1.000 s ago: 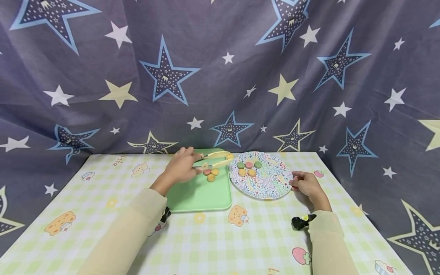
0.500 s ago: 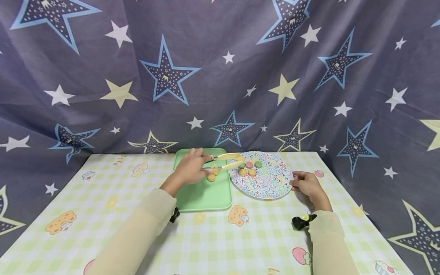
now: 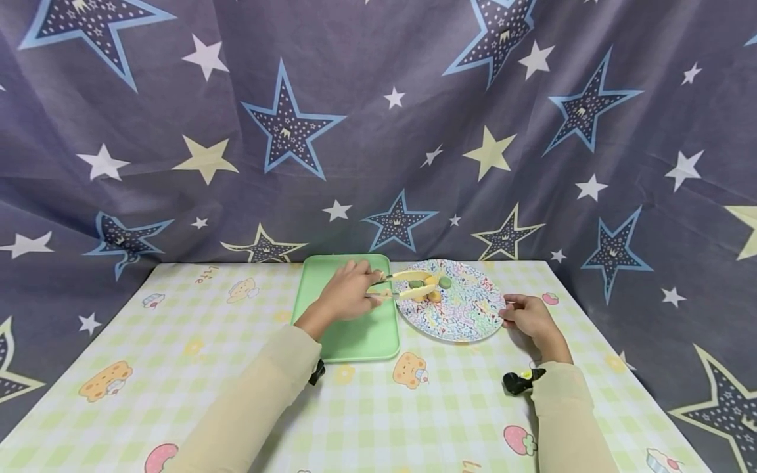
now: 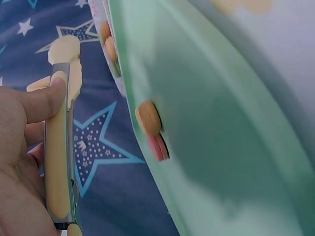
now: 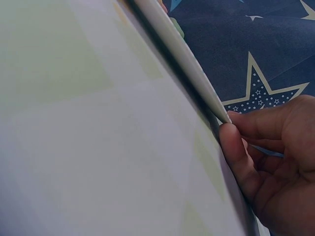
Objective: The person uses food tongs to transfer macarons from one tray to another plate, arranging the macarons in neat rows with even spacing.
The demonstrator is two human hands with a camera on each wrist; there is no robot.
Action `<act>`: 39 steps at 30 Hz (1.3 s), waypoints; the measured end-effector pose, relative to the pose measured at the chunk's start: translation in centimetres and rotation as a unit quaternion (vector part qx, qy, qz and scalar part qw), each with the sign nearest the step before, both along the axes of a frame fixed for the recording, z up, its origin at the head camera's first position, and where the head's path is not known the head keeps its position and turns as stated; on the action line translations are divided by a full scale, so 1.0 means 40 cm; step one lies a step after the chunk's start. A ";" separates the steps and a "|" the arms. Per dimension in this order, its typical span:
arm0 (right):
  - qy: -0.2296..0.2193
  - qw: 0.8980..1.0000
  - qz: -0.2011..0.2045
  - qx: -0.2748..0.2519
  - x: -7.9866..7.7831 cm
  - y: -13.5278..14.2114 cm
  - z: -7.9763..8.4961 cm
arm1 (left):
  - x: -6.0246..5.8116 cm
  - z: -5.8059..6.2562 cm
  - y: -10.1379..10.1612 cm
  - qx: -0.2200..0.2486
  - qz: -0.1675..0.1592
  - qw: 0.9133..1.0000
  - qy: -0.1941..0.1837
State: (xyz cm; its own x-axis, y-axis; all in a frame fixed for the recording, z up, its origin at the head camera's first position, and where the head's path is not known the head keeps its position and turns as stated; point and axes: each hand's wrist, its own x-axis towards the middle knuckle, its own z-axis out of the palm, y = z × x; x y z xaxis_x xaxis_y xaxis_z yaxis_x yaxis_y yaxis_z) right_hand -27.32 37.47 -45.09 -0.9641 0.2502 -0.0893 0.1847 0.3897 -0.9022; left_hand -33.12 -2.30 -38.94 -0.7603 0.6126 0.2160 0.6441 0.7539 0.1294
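Observation:
My left hand (image 3: 349,294) grips a pair of tongs (image 3: 408,275) with cream-coloured arms; the handle fills the left of the left wrist view. A yellow-orange macaron (image 3: 432,280) shows between the tong tips, over the far left part of a round speckled plate (image 3: 470,318). Other macarons lie there, among them a green macaron (image 3: 445,283); the tongs partly cover the rest. At the plate's right rim, my right hand (image 3: 528,317) pinches the edge between thumb and fingers. In the left wrist view an orange macaron (image 4: 149,118) and a pink macaron (image 4: 158,147) remain on the green tray (image 4: 197,187).
The tray stands directly left of the plate, its raised rim beside the plate's edge. A checked tablecloth (image 3: 355,427) with cartoon prints covers the table. Behind the table's far edge hangs a dark curtain (image 3: 367,151) with stars.
My left hand has moved right with the tongs, carrying the yellow-orange macaron from above the tray's right edge to over the plate. My right hand has stayed at the plate's rim.

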 end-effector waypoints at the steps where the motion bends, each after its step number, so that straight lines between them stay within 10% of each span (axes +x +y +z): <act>1: 0.000 1.000 0.000 -0.001 0.000 0.000 0.000 | 0.001 -0.002 0.007 -0.002 -0.001 1.000 0.000; 39: -0.006 1.000 -0.007 0.001 0.000 -0.001 0.004 | 0.005 -0.062 0.125 -0.042 0.010 0.999 -0.012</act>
State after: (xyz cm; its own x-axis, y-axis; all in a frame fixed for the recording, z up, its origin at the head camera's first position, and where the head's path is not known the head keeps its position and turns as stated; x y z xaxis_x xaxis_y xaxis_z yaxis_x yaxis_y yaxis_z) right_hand -27.30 37.44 -44.93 -0.9596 0.2632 -0.0999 0.2004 0.3893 -0.8991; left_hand -32.92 2.70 -41.43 -0.7769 0.6125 0.1458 0.6263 0.7754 0.0801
